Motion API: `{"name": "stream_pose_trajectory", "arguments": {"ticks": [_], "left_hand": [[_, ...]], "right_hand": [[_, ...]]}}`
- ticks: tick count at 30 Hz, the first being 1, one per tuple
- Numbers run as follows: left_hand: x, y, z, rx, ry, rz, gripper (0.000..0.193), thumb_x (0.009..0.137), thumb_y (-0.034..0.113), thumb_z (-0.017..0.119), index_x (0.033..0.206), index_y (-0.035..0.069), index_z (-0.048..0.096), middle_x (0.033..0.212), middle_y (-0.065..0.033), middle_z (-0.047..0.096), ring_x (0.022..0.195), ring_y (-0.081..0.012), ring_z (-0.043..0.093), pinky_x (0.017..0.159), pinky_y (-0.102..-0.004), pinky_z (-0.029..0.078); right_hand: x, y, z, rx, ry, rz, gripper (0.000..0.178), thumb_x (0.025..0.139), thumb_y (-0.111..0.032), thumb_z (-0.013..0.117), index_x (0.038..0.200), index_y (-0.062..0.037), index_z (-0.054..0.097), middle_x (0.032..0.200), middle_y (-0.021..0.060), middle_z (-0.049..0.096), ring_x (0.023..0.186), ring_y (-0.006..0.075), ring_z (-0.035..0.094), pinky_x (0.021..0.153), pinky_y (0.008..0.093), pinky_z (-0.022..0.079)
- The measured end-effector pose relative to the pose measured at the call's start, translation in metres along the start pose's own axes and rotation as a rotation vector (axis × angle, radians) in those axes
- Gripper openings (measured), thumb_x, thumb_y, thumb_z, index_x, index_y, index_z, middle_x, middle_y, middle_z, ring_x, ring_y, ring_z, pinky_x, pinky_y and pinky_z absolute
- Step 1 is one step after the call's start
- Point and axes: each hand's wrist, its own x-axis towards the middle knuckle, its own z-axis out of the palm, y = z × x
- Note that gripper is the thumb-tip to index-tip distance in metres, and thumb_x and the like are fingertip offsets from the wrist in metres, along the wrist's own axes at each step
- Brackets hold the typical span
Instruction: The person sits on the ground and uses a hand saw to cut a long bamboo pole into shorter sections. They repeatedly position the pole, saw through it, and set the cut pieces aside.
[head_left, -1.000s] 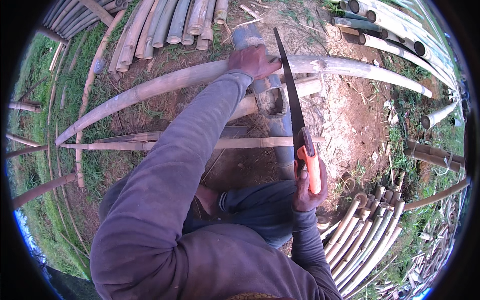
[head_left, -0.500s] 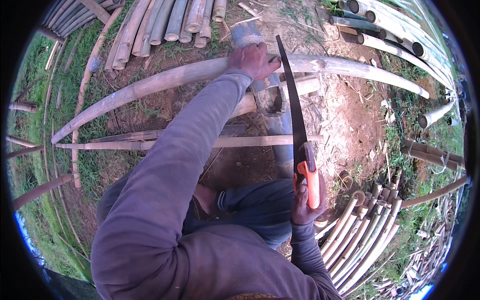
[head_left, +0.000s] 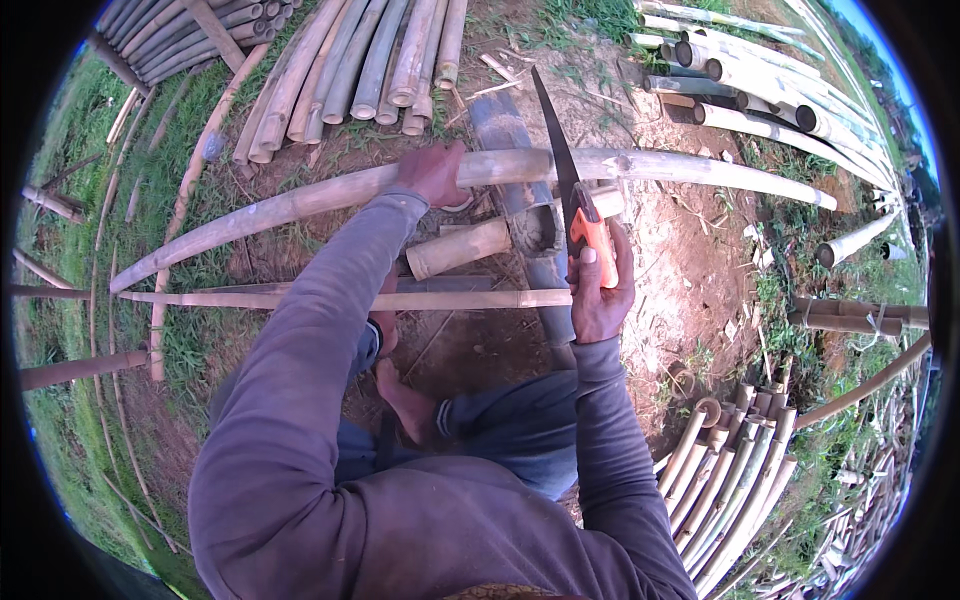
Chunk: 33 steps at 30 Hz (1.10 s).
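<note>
My left hand (head_left: pixel 432 172) is wrapped round a long pale bamboo pole (head_left: pixel 280 207), which spans the view from left to right. In my right hand (head_left: pixel 603 290) is the orange handle of a handsaw (head_left: pixel 557 130). The saw's dark blade points away from me and crosses the pole to the right of my left hand. Whether its teeth touch the bamboo, I cannot tell. Beneath the pole lies a thick grey bamboo support (head_left: pixel 548 270) with an opening in its top. A short bamboo piece (head_left: pixel 460 248) rests against it, and a thinner bamboo length (head_left: pixel 470 299) lies nearer me.
Cut bamboo poles (head_left: pixel 375 60) are stacked at the far left, and more poles (head_left: pixel 770 130) at the far right. A bundle of shorter bamboo (head_left: pixel 730 470) stands near right. My bare foot (head_left: pixel 408 400) is below the thinner length. Bamboo scraps (head_left: pixel 870 490) cover the right edge.
My left hand has slid left along the pole, away from the blade. My right hand has carried the saw forward, so its handle is now close to the pole.
</note>
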Motion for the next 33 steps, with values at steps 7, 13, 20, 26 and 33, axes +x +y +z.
{"name": "stream_pose_trajectory", "arguments": {"ticks": [7, 13, 20, 26, 33], "left_hand": [[0.006, -0.003, 0.002, -0.079, -0.052, -0.092, 0.059, 0.073, 0.034, 0.090, 0.120, 0.009, 0.065, 0.109, -0.0195, 0.076, 0.105, -0.0425, 0.073, 0.091, -0.0541, 0.057], [0.000, -0.001, -0.019, -0.064, -0.132, -0.098, 0.048, 0.080, 0.031, 0.084, 0.120, 0.009, 0.067, 0.112, -0.0198, 0.078, 0.109, -0.0395, 0.075, 0.094, -0.0522, 0.060], [0.007, 0.004, -0.015, -0.125, -0.084, -0.062, 0.058, 0.074, 0.034, 0.087, 0.123, 0.010, 0.068, 0.109, -0.0203, 0.077, 0.104, -0.0407, 0.075, 0.091, -0.0544, 0.058], [0.004, -0.007, -0.020, -0.043, -0.137, -0.086, 0.053, 0.077, 0.037, 0.086, 0.121, 0.011, 0.071, 0.112, -0.0171, 0.078, 0.106, -0.0371, 0.076, 0.094, -0.0497, 0.061], [0.006, 0.000, -0.018, -0.068, -0.135, -0.088, 0.054, 0.076, 0.041, 0.089, 0.118, 0.011, 0.072, 0.112, -0.0168, 0.078, 0.106, -0.0368, 0.076, 0.093, -0.0496, 0.061]], "right_hand": [[-0.016, -0.015, -0.005, -0.072, -0.003, 0.073, 0.046, 0.108, -0.016, 0.066, 0.147, 0.0048, 0.057, 0.125, 0.0154, 0.071, 0.104, 0.0163, 0.067, 0.087, 0.0302, 0.054], [-0.129, -0.057, -0.078, -0.110, -0.053, 0.146, 0.051, 0.110, -0.020, 0.062, 0.152, 0.0076, 0.050, 0.139, 0.0187, 0.065, 0.121, 0.0234, 0.067, 0.100, 0.0361, 0.058], [0.041, -0.008, 0.019, 0.031, 0.026, 0.141, 0.038, 0.109, -0.012, 0.066, 0.143, 0.0031, 0.062, 0.115, 0.0073, 0.071, 0.092, 0.0080, 0.063, 0.075, 0.0249, 0.054], [-0.077, -0.039, -0.028, 0.044, 0.016, 0.125, 0.053, 0.109, -0.018, 0.064, 0.153, 0.0082, 0.049, 0.136, 0.0195, 0.065, 0.117, 0.0228, 0.068, 0.093, 0.0325, 0.060], [-0.058, -0.021, -0.020, 0.027, -0.006, 0.152, 0.050, 0.110, -0.016, 0.063, 0.151, 0.0086, 0.050, 0.134, 0.0185, 0.066, 0.112, 0.0199, 0.067, 0.089, 0.0317, 0.060]]}}
